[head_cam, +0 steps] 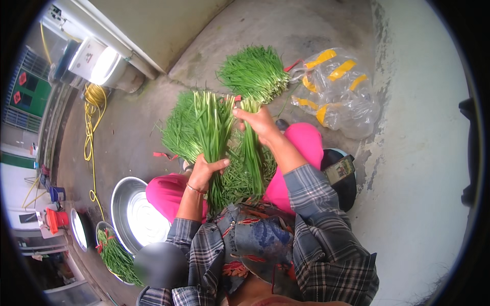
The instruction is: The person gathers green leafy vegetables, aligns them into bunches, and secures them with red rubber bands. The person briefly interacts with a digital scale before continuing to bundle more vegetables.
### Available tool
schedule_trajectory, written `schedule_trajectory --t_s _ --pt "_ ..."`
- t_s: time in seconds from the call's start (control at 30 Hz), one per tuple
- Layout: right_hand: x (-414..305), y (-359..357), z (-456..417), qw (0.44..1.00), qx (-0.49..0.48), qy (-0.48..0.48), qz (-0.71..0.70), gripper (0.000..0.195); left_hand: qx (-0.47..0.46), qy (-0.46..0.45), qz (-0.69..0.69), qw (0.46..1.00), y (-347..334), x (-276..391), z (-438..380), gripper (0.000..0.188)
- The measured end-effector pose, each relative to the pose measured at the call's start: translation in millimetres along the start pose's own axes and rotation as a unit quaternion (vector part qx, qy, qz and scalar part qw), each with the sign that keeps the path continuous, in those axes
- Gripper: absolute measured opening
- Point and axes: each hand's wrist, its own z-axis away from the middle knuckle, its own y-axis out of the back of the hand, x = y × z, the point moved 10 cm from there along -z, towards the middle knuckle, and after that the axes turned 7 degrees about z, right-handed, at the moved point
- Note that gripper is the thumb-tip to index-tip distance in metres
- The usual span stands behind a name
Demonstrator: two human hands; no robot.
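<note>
My left hand (203,174) is closed around a thick bunch of green garlic chives (212,126), pale stem ends pointing away from me. In my right hand (258,122) is a thinner bunch of chives (252,160), gripped near its pale ends, with the leaves hanging toward my lap. Loose green leaf scraps (237,181) lie between my knees, beneath both bunches. Just beyond the left bunch lies a heap of chives (180,126), partly hidden by it. Farther out rests a large chive pile (252,72), its cut ends toward the right.
A clear plastic bag (340,107) with yellow strips lies near the right wall (417,134). A phone (340,170) rests on a dark round seat by my right leg. At left are a metal basin (128,214), a tied bundle of greens (116,252) and a yellow hose (90,134).
</note>
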Motion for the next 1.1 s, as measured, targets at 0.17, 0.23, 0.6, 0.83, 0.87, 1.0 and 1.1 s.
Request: schedule_trajectory --t_s 0.17,0.23,0.6,0.83,0.87,1.0,1.1 --pt "-3 11 -3 0.997 0.045 0.006 -0.056 0.018 0.006 0.01 0.02 1.0 1 6 4 0.018" --pt "1 5 -2 0.998 0.019 -0.021 -0.049 0.022 -0.001 0.007 0.003 1.0 -1 7 4 0.018" --pt "-4 12 -2 0.997 0.035 0.022 -0.06 0.014 -0.051 0.004 0.292 0.955 11 -8 -1 0.034" --pt "-24 51 -7 0.987 0.14 0.063 -0.044 0.013 0.13 -0.085 0.089 0.984 40 17 11 0.019" --pt "-31 50 -6 0.986 0.138 0.079 -0.042 0.014 0.146 -0.095 0.08 0.981 46 21 16 0.019" --pt "-20 45 -5 0.993 0.109 0.018 0.047 0.019 0.171 -0.115 -0.006 0.978 63 25 15 0.016" --pt "-23 21 -4 0.993 0.019 0.044 0.109 0.025 0.143 -0.106 -0.089 0.98 67 19 8 0.019"
